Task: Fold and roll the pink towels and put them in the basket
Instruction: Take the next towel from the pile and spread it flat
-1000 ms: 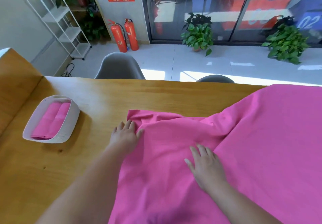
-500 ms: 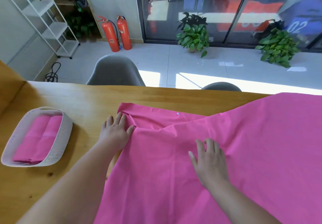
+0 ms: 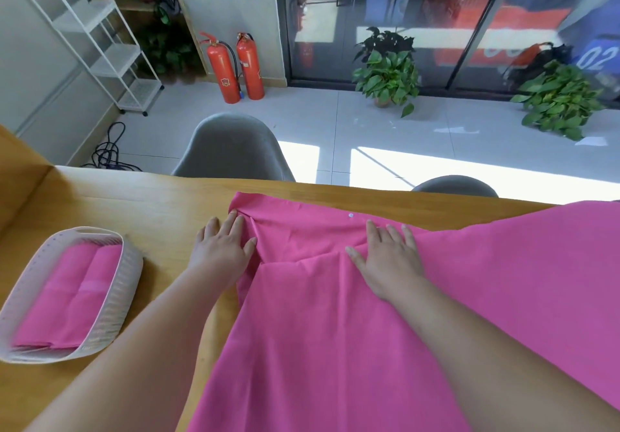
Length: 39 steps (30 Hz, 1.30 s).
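Both hands are lying flat on a pink towel.

The pink towel is spreading rightward across the table, creased; left hand and right hand are pressing open-fingered, gripping nothing; rolled towels are lying in the basket.

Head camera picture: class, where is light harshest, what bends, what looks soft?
Head view: sunlight blows out patches of the grey tiled floor; the wide lens bows the white metal shelf rack; the white woven basket at the left edge looks slightly soft.

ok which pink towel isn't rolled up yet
The large pink towel spread over the table, with the left hand and right hand flat on it. The rolled towels lie side by side in the basket.
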Tool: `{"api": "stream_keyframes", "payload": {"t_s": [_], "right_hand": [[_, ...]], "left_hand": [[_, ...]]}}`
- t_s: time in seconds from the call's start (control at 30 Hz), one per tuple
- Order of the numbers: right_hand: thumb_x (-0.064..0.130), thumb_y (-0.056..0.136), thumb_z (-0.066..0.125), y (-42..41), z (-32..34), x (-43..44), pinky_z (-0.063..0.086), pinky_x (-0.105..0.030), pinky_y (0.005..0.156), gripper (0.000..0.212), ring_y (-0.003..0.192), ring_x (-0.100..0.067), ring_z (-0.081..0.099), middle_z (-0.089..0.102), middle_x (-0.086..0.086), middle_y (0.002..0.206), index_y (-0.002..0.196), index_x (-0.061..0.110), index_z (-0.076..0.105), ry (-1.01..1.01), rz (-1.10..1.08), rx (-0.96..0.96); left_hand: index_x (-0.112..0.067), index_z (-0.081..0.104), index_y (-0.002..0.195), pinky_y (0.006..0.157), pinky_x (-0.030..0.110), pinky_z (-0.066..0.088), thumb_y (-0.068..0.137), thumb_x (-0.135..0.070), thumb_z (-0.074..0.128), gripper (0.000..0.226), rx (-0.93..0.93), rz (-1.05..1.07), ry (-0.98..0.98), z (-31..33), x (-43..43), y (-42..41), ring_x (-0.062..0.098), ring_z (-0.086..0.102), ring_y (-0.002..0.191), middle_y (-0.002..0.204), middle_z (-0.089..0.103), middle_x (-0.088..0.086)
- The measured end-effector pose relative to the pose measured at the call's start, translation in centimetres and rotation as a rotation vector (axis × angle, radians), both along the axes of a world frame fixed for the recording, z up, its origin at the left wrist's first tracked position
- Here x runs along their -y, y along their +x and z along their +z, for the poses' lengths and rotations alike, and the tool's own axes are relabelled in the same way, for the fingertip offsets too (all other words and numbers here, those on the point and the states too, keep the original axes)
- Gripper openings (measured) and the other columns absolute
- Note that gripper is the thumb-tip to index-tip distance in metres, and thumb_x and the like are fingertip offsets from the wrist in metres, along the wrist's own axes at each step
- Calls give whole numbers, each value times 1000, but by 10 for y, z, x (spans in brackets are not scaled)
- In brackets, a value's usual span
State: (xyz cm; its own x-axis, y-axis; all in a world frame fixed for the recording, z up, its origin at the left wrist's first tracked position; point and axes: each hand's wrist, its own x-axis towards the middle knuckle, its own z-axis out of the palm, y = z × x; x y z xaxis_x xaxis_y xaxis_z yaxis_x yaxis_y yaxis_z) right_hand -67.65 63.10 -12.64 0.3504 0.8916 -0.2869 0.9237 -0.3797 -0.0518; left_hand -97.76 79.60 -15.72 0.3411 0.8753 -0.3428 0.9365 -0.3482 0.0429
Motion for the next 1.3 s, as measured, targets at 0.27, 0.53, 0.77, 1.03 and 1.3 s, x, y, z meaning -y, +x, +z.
{"api": "stream_keyframes", "payload": {"t_s": [0.27,0.53,0.77,1.03,1.3], "right_hand": [[78,100,12,11,-20,-57,0,-53,132,92,164,-28,-4,-5,-9,178,170,19,2,-65,-27,-57],[85,95,6,28,-39,-98,-1,-50,132,98,164,-25,-10,-10,-4,178,170,22,-3,22,17,-49],[85,95,-4,33,-61,-91,-3,-49,132,94,161,-19,-22,-22,2,175,168,26,-14,143,76,42],[85,94,-6,34,-62,-92,-1,-50,132,95,161,-19,-21,-20,3,176,168,26,-13,155,89,64],[84,96,-1,30,-56,-89,3,-51,132,95,163,-20,-16,-15,2,177,169,25,-8,161,70,67]], "left_hand": [[-26,19,166,129,51,16,104,-66,18,74,12,6,84,-7,-37,-3,35,18,158,177,14,-8],[-20,26,164,130,53,9,104,-65,21,76,81,110,189,-25,-62,9,34,13,160,176,19,-4],[-22,12,169,132,49,2,103,-70,17,82,146,26,245,-38,-75,-10,26,-4,164,178,5,-9],[-23,21,167,131,54,2,102,-65,13,77,-2,37,234,-19,-108,3,33,8,162,174,22,-3],[-18,18,169,132,50,8,107,-51,25,71,249,106,268,-12,27,-26,22,-4,165,179,2,4]]}}
